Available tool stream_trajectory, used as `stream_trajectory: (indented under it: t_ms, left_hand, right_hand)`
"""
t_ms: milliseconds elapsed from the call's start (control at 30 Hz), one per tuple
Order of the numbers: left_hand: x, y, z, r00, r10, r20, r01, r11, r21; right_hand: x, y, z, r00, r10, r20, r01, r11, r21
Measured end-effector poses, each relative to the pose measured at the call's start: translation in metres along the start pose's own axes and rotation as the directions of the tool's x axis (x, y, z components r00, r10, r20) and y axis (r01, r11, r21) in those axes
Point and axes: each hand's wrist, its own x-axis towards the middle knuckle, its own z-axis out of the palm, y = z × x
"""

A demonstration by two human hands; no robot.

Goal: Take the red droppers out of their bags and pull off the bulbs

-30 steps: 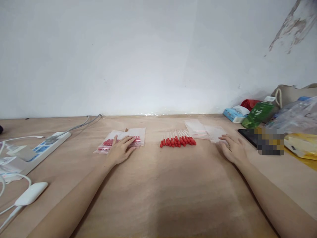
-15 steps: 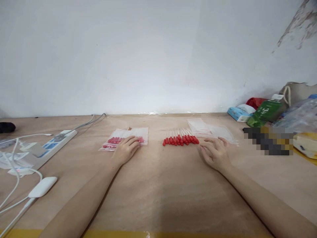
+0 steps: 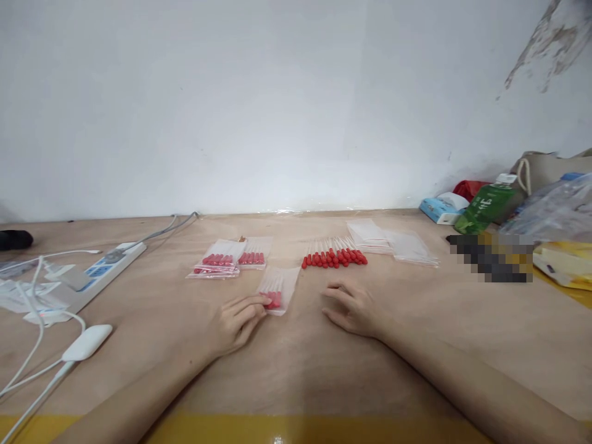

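Observation:
My left hand (image 3: pixel 240 322) pinches the near left corner of a small clear plastic bag (image 3: pixel 287 287) holding several white sticks with red tips. My right hand (image 3: pixel 352 306) hovers or rests right of that bag, fingers apart and slightly curled, with nothing in them. Beyond the hands lies a row of loose red-tipped white sticks (image 3: pixel 333 256), tips toward me. To the left are overlapping filled bags (image 3: pixel 217 262) and another filled bag (image 3: pixel 253 254). Flat, unfilled clear bags (image 3: pixel 409 246) and a stack of bags (image 3: pixel 369 235) lie to the right of the sticks.
A white power strip (image 3: pixel 111 268) with plugs and cables stands at the left, near a white adapter (image 3: pixel 87 343). At the right are a tissue pack (image 3: pixel 441 209), a green bottle (image 3: pixel 486 206), plastic wrapping (image 3: pixel 550 206) and a yellow packet (image 3: pixel 567 262). A wall rises behind.
My left hand has drawn one filled bag from the left group toward me and to the right. My right hand has moved left, away from the unfilled bags.

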Motion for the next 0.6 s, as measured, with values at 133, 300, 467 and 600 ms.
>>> stream_trajectory:
  t_ms: [133, 300, 467, 600]
  left_hand:
    - [0.012, 0.033, 0.021, 0.955, -0.275, -0.107, 0.221, 0.907, -0.358]
    - [0.048, 0.048, 0.05, 0.82, -0.561, -0.109, 0.306, 0.592, -0.745]
    - [0.077, 0.048, 0.071, 0.711, -0.681, 0.178, 0.291, 0.055, -0.955]
    - [0.084, 0.045, 0.076, 0.687, -0.641, 0.344, 0.341, -0.133, -0.93]
  right_hand:
    - [0.007, -0.011, -0.007, 0.995, 0.038, 0.088, -0.047, 0.993, 0.107]
    - [0.012, -0.004, -0.028, 0.987, 0.151, 0.058, -0.161, 0.957, 0.242]
    - [0.007, 0.022, -0.036, 0.865, 0.436, 0.247, -0.492, 0.645, 0.585]
    - [0.004, 0.039, -0.039, 0.728, 0.54, 0.422, -0.621, 0.26, 0.739]
